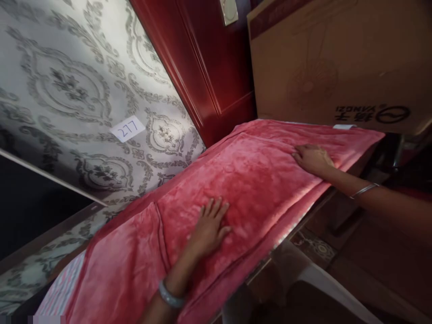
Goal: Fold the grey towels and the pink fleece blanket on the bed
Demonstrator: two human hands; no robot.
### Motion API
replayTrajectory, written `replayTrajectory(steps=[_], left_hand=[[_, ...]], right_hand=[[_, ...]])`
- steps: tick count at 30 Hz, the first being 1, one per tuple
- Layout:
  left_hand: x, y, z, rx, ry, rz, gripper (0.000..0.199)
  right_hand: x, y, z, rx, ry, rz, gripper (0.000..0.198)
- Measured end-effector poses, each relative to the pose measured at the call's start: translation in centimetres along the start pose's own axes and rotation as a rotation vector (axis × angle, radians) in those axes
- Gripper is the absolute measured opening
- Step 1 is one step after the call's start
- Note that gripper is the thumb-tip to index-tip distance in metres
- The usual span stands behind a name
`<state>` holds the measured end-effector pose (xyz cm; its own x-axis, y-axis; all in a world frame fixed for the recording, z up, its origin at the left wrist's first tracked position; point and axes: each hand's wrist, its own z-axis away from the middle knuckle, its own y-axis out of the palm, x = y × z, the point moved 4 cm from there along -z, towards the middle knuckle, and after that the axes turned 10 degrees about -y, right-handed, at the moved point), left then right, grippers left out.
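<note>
A plush red-pink blanket [256, 193] lies spread in folded layers over a long surface along the wall. My left hand [209, 227] rests flat on its middle, fingers spread and a wide band on the wrist. Farther off to the right, my right hand [312, 158] lies on the blanket near its front edge, with a thin bangle on that wrist. The fingers there look stretched out over the fabric, and neither hand grips anything. A fold line crosses the blanket just left of my left hand. A white tag [344, 127] shows at the far right edge.
Behind the blanket's far end stands a large cardboard box [290, 58]. A red door [192, 49] and patterned wallpaper [67, 81] with a "277" paper [127, 128] border the back. A dark screen-like panel [33, 211] is at left; a pale plastic stool or chair [313, 274] stands below.
</note>
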<state>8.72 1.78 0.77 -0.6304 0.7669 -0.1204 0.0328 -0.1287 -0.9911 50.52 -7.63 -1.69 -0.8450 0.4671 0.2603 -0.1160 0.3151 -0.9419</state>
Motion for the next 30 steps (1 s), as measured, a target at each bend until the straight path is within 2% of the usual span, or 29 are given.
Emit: replayTrajectory(steps=[2, 4, 11, 17, 21, 26, 30], left_hand=[[-2.1, 1.4, 1.0, 0.035, 0.024, 0.016, 0.065], [-2.7, 1.9, 1.6, 0.026, 0.008, 0.028, 0.063], [-1.9, 1.9, 1.5, -0.024, -0.015, 0.081, 0.06], [-1.0, 1.7, 1.4, -0.084, -0.036, 0.174, 0.059], [1.9, 0.1, 0.1, -0.176, -0.166, 0.195, 0.057], [7.4, -2.2, -2.5, -0.098, -0.406, 0.046, 0.059], [12.2, -4.4, -3.7, -0.127, -0.619, -0.073, 0.05]], right_hand=[[0.1, -0.1, 0.2, 0.012, 0.011, 0.009, 0.053], [0.1, -0.2, 0.2, 0.033, 0.02, 0.01, 0.052], [-1.2, -1.7, -1.5, 0.126, 0.061, -0.063, 0.045], [-2.6, -3.1, -2.6, 0.132, -0.009, -0.094, 0.031], [-2.7, -2.9, -3.4, 0.154, -0.064, -0.124, 0.032], [-1.5, -1.9, -5.7, 0.164, -0.118, -0.181, 0.03], [0.4, -0.7, -8.5, 0.117, -0.14, -0.246, 0.036]])
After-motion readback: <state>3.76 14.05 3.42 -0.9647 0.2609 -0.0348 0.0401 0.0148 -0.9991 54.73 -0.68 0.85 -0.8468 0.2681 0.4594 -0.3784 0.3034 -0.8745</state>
